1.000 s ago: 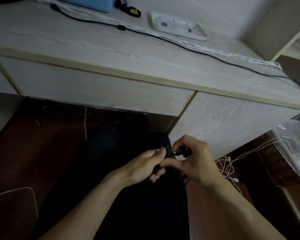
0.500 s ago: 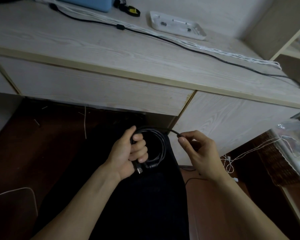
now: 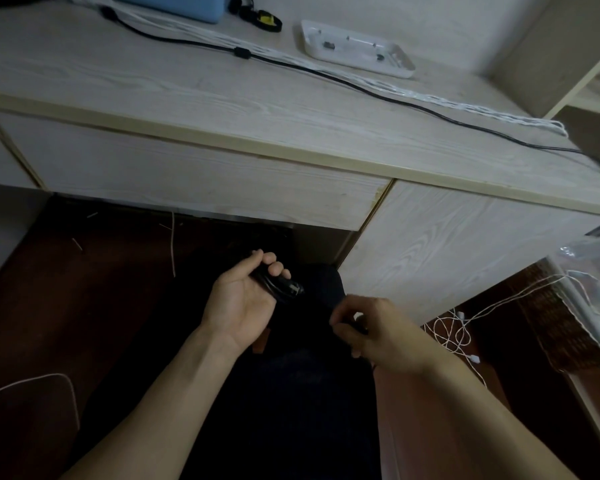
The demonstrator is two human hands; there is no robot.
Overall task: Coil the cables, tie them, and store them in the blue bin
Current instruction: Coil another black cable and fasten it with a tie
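Left hand [image 3: 245,299] grips a black coiled cable [image 3: 279,284] w/ fingers curled round it, held over the lap below the desk [image 3: 222,109]. Right hand [image 3: 374,329] pinches something dark, prob. the cable's loose end. Blue bin [image 3: 177,5] sits at desk's far edge.

Blue bin [image 3: 174,5], black cable [image 3: 326,76], white tray [image 3: 357,50], pale woodgrain desk [image 3: 153,88]
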